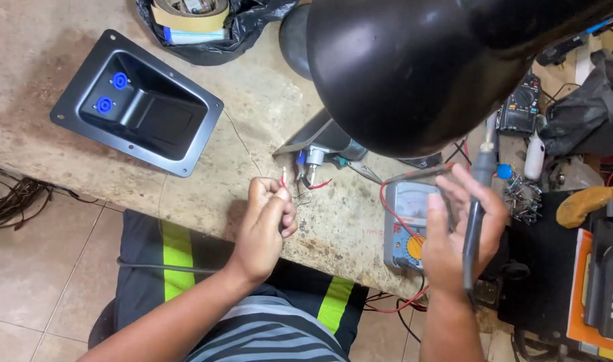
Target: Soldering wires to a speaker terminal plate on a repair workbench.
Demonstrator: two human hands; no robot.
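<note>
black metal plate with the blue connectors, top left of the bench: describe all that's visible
The black plate is a rectangular recessed dish, seemingly painted sheet metal, with a flat flange, rounded corners and small holes near the corners. Its sloped inner wall carries two round blue connectors, side by side. It lies open side up, skewed to the edge of the worn bench. Neither hand touches it; a thin wire passes just right of it.

A recessed connector plate (137, 102) lies on the surface (45, 40) at upper left, with a bag (212, 30) behind it at the top edge. A lamp head (414, 67) fills the upper right. Below it, at centre, the left hand (266, 224) pinches a thin wire (283, 179) just before a small connector assembly (314, 161). The right hand (464, 231) (its grip around a soldering iron (477, 201)) sits lower right, over an analog meter (408, 224).
</note>
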